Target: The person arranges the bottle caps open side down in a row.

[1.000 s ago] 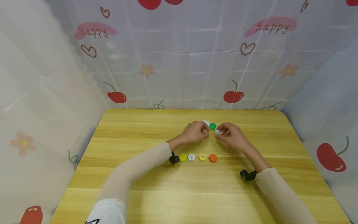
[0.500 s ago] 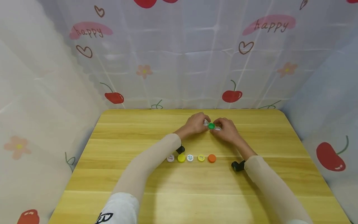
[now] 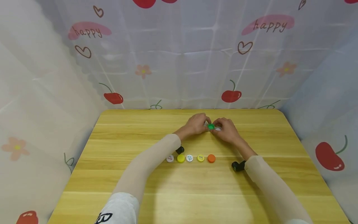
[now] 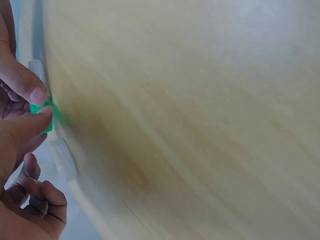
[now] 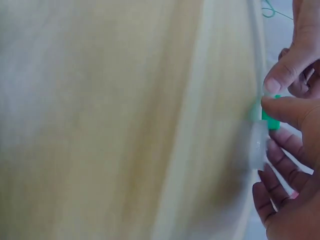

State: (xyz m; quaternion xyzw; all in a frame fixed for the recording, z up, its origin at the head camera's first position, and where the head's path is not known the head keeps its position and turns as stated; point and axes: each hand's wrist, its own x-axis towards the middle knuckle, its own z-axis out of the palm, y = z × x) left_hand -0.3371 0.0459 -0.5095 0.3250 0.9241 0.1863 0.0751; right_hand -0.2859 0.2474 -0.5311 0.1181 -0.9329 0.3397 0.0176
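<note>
At the far side of the table, a green bottle cap (image 3: 211,127) sits between my two hands in the head view. My left hand (image 3: 196,123) pinches it from the left, and my right hand (image 3: 226,130) from the right. Both thumbs meet at the green cap (image 4: 49,126) in the left wrist view, with their tips almost together. A white cap (image 3: 218,128) lies just right of it, partly behind the right fingers. Another white cap (image 4: 63,159) stands on the left side, mostly covered by my left hand in the head view.
Nearer the front runs a row of caps: white with pink print (image 3: 170,158), yellow (image 3: 181,158), white with blue print (image 3: 189,158), printed yellow (image 3: 200,158) and orange (image 3: 211,158). Black wrist cameras (image 3: 238,166) hang low over the table. A patterned curtain (image 3: 181,77) rises behind.
A second ago my right hand held the right white cap; it has let go and now grips the green cap. My left hand moved from the left white cap to the green one.
</note>
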